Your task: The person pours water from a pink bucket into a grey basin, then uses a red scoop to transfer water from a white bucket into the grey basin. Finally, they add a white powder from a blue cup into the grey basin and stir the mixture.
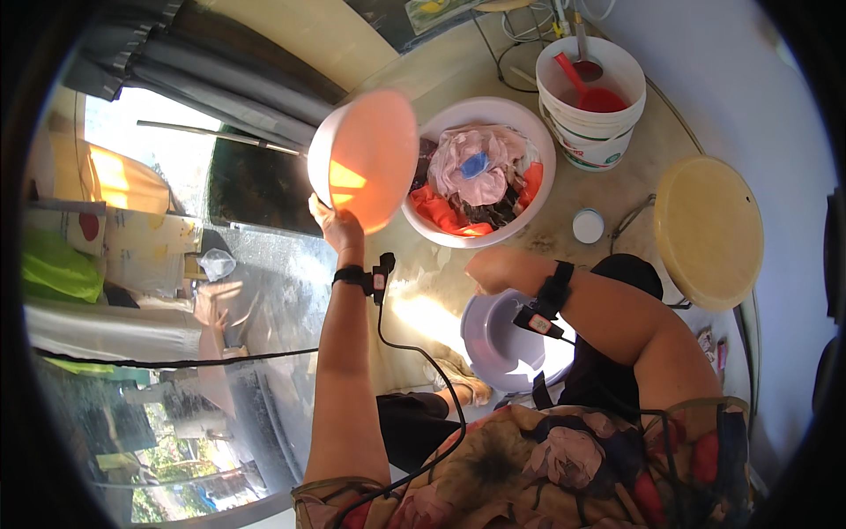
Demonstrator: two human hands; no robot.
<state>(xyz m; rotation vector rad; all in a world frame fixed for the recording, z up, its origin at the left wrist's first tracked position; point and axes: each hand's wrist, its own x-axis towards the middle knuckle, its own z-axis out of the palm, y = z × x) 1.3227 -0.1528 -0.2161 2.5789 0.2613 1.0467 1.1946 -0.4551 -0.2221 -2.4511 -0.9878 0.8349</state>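
Observation:
My left hand (338, 228) grips the lower rim of a pink-orange plastic basin (380, 149), raised and tipped onto its side, with sunlight across its inside. My right hand (497, 270) is blurred, just above the rim of a lavender basin (477, 324) on the floor between my legs; its fingers are largely hidden, so its grip does not show. Beyond it stands a large pale pink tub (544, 182) of bunched cloth: a light pink piece (456, 159), a small blue patch (474, 165), red-orange fabric (433, 210) and dark fabric (496, 213).
A white bucket (591, 135) holds a red dipper (598, 99) behind the tub. On the right are a round yellow stool seat (708, 231) and a small white lid (588, 226). Glass panels (264, 284) line the left. A black cable (429, 357) runs from my left wrist.

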